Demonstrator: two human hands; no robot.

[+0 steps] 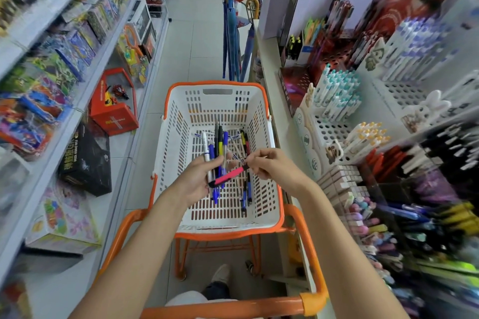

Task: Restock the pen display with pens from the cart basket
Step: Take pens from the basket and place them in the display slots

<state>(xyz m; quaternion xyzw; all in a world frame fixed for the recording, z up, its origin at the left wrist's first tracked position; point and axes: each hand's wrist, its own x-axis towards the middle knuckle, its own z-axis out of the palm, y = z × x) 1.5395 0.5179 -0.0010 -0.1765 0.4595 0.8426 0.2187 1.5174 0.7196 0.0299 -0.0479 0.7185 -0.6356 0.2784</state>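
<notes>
A white basket with an orange rim point(261, 116) sits on the orange cart in front of me. Loose pens point(245, 189) lie on its bottom. Over the basket, my left hand point(193, 182) grips a bundle of several pens point(216, 149), blue, white, black and yellow, pointing away from me. My right hand point(269, 163) pinches the upper end of a pink pen with a black tip point(229, 176), whose lower end rests at the left hand. The pen display point(337, 101) with white perforated holders stands on the shelves to the right.
The orange cart handle point(233, 305) runs across the bottom. Toy boxes fill the shelves on the left point(77, 59). Umbrellas point(233, 33) hang beyond the basket. Bins of coloured pens point(414, 215) fill the lower right shelf. The tiled aisle runs ahead.
</notes>
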